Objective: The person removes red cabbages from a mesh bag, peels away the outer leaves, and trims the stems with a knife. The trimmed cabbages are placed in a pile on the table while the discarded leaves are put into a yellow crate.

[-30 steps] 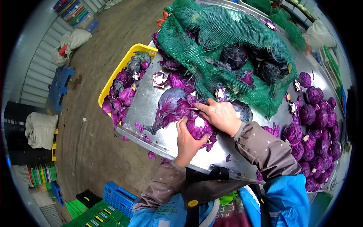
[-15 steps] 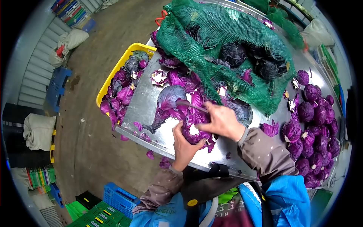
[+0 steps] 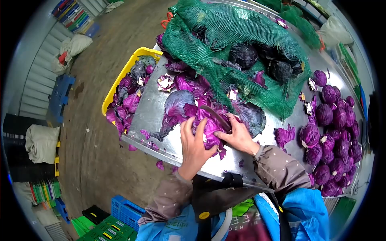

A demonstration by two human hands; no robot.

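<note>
A trimmed red cabbage point(image 3: 210, 133) rests near the front edge of the metal table point(image 3: 150, 116). My left hand point(image 3: 194, 146) curves round its left side, gripping it. In my right hand point(image 3: 239, 137) is a knife point(image 3: 217, 116), its blade slanting up and left behind the cabbage; the handle is hidden by the fingers. The right thumb presses on the cabbage too. Loose purple leaves and a big dark outer leaf point(image 3: 177, 103) lie just beyond the hands.
A green mesh sack point(image 3: 237, 28) with dark cabbages point(image 3: 244, 55) covers the back of the table. Trimmed cabbages point(image 3: 339, 120) are piled at the right. A yellow crate point(image 3: 120, 78) full of leaves stands at the left edge. Green crates point(image 3: 110, 229) stand at lower left.
The knife blade has swung to a steeper slant, and my right hand has turned, its thumb now on the cabbage. My left hand has moved up round the cabbage, whose white cut base no longer shows.
</note>
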